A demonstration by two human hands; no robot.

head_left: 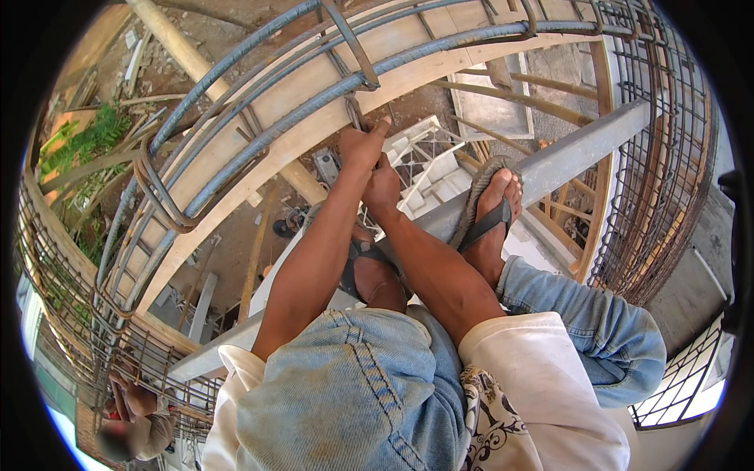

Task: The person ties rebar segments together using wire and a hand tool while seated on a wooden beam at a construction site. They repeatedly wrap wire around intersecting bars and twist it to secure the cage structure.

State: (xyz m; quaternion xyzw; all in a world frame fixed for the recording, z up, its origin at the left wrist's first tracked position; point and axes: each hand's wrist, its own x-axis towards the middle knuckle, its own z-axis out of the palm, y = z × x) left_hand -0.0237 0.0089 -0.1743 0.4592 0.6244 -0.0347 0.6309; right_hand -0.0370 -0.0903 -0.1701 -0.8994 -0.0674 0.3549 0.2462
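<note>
My left hand (363, 147) is closed at the inner edge of a curved rebar cage. From its fist a narrow, dark metal piece (355, 112) reaches up to the lower bar; its kind is hard to make out. Just below and touching it, my right hand (382, 188) is closed too, and what lies in its fingers is hidden. The thick ribbed rebar (314, 100) curves past above both hands, with a bent stirrup (351, 43) looped around the bars. Pale wooden formwork (290, 145) runs beneath the cage.
My sandalled foot (495, 204) rests on a grey metal beam (585, 149) above a deep drop with poles and rubble. Denser rebar cages (667, 165) stand at right. At lower left is another person (145, 416). Green plants (98, 145) grow at left.
</note>
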